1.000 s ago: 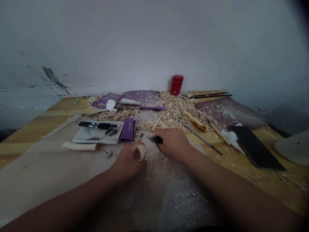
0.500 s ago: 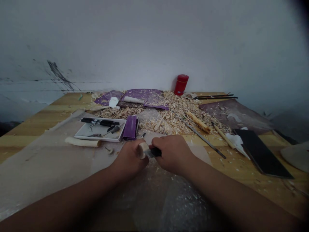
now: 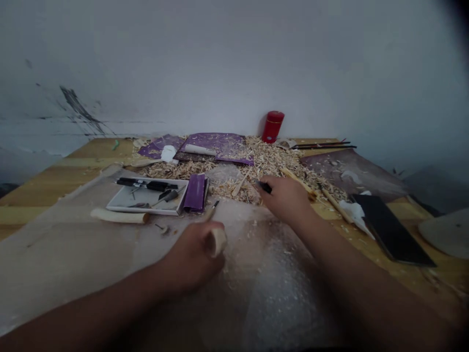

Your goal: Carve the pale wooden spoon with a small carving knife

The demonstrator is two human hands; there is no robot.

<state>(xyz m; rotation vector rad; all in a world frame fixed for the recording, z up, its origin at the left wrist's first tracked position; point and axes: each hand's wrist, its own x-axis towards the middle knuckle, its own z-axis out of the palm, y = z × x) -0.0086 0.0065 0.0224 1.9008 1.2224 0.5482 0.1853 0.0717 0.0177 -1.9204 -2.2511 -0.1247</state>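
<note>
Your left fingers (image 3: 203,244) clench a pale wood block (image 3: 219,242), leaving its end exposed. Your right fingers (image 3: 274,188) grasp a black-handled knife (image 3: 264,186) clear of the block, with wood shavings (image 3: 273,164) just beyond them.

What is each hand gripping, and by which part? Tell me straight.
The left hand grips a pale wooden block around its body, one rounded end showing. The right hand closes on a black-handled knife by the handle.
</note>
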